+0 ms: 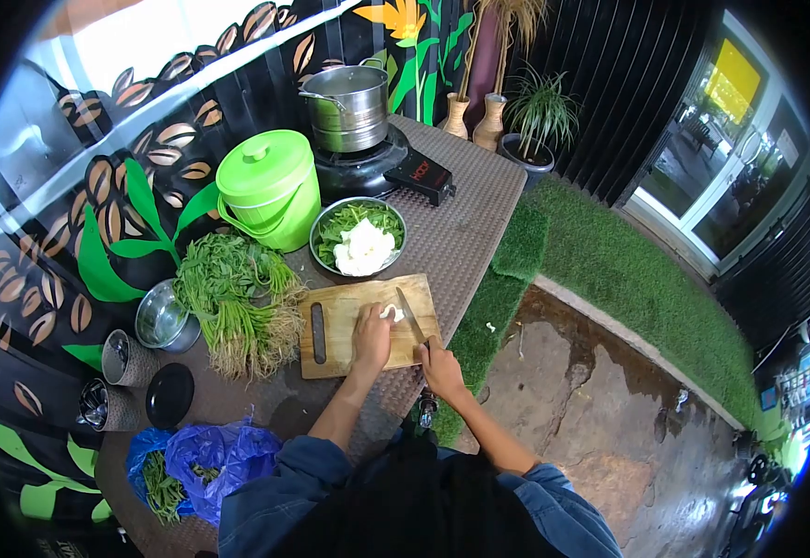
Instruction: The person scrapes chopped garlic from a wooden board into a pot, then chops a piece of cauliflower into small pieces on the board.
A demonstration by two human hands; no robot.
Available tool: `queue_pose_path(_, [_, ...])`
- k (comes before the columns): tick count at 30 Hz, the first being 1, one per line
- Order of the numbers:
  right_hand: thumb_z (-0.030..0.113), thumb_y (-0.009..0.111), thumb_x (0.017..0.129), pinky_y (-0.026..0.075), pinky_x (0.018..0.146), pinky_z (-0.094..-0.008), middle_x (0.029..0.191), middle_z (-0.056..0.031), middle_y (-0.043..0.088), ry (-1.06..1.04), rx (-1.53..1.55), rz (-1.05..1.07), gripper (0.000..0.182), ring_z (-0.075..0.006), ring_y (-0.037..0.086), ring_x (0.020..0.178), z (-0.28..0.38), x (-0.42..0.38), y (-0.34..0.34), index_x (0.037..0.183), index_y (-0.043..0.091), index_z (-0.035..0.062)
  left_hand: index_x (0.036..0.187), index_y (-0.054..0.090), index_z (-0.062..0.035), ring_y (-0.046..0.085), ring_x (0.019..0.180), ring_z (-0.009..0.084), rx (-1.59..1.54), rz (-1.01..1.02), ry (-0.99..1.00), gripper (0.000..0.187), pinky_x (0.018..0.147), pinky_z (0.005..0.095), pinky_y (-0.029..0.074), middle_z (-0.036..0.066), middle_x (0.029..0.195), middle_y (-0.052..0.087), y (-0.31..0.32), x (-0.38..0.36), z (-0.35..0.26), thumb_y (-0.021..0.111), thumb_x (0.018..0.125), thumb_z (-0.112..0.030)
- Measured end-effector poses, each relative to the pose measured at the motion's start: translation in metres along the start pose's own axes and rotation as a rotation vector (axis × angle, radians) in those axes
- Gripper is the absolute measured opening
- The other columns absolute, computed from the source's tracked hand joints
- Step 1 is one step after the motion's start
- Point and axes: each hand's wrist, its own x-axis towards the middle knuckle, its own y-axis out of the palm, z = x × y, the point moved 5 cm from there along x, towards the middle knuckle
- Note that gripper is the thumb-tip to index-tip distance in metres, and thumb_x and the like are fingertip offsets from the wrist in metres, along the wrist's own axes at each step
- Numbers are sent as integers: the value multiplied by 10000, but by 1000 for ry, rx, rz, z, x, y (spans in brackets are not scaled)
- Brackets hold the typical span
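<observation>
A wooden cutting board (340,302) with a slot handle lies at the table's front edge. My right hand (440,368) is closed round the handle of a kitchen knife (411,317), its blade pointing away over the board. Beside the blade is a small white piece of food (395,313), too small to name by kind. My left hand (372,337) rests on the board with fingers bent and pressed together at that piece. Just behind the board stands a metal bowl (403,244) of chopped green leaves (332,228) with a white heap (364,249) on top.
Left of the board lies a big bunch of rooted greens (237,288), near a steel bowl (165,318). A green lidded bucket (270,191) and a pot (349,110) on a burner (358,163) stand behind. Blue plastic bags (223,460) lie front left; two cups (128,361) stand beyond.
</observation>
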Motion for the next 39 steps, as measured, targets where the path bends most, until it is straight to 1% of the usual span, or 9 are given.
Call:
queue_pose_path(6, [312, 376, 994, 496, 720, -556, 856, -313, 625, 9, -98, 77, 317, -492, 615, 811, 2, 10, 3, 1036, 442, 4, 1117, 665, -52, 519, 1084, 313, -53, 25, 20, 313, 945, 405, 429, 131, 1084, 588, -3, -6, -1, 540, 833, -5])
queue_pose_path(15, [268, 387, 984, 502, 736, -548, 873, -303, 629, -112, -197, 113, 300, -483, 620, 836, 15, 29, -5, 1050, 450, -18, 1134, 642, -28, 524, 1137, 348, -187, -113, 1, 327, 1027, 430, 399, 166, 1172, 596, -7, -15, -5, 548, 832, 54])
queue_pose_path(19, [284, 409, 979, 518, 727, -545, 871, -306, 633, 128, -220, 61, 291, -478, 633, 855, 17, 8, 17, 1059, 423, 4, 1122, 645, -17, 528, 1140, 354, -218, -113, -9, 310, 1016, 439, 406, 169, 1181, 605, -3, -14, -1, 541, 839, 55])
queue_pose_path(24, [280, 405, 982, 506, 741, -553, 881, -323, 624, 76, -190, 58, 307, -498, 618, 854, 17, 29, 17, 1055, 439, -16, 1122, 642, 3, 523, 1152, 353, -294, -122, -52, 324, 981, 425, 433, 175, 1172, 616, -4, -15, -1, 543, 823, 80])
queue_pose_path(26, [280, 401, 983, 490, 769, -553, 901, -337, 614, -35, -105, 59, 327, -503, 605, 873, 20, 39, 5, 1055, 452, -35, 1121, 642, 3, 525, 1149, 353, -274, -123, -43, 331, 973, 421, 440, 176, 1173, 615, -8, -16, -4, 541, 818, 89])
queue_pose_path(28, [277, 402, 981, 476, 797, -544, 933, -349, 604, -23, -113, 109, 341, -494, 598, 906, 29, 31, 0, 1059, 459, -51, 1121, 643, 4, 528, 1147, 354, -249, -128, -34, 339, 964, 416, 446, 176, 1175, 615, -10, -15, -3, 539, 812, 97])
queue_pose_path(30, [277, 405, 980, 472, 816, -540, 918, -349, 606, 116, -123, 116, 339, -487, 605, 901, 34, 14, 3, 1057, 462, -48, 1120, 646, 0, 527, 1144, 356, -273, -99, -61, 341, 950, 413, 455, 176, 1181, 612, -7, -14, -1, 537, 812, 97])
queue_pose_path(31, [276, 402, 979, 476, 802, -543, 860, -338, 616, 91, -169, 19, 319, -485, 619, 853, 30, 13, 12, 1047, 466, -29, 1120, 646, 0, 527, 1144, 356, -275, -102, -64, 341, 950, 413, 455, 176, 1181, 612, -6, -14, -1, 537, 812, 97])
queue_pose_path(39, [275, 416, 976, 491, 778, -544, 861, -297, 636, 29, -188, 84, 299, -479, 627, 847, 24, 34, 9, 1066, 448, -8, 1110, 652, -2, 533, 1129, 360, -284, -116, -50, 339, 939, 410, 459, 176, 1171, 619, -11, -14, -5, 528, 813, 104])
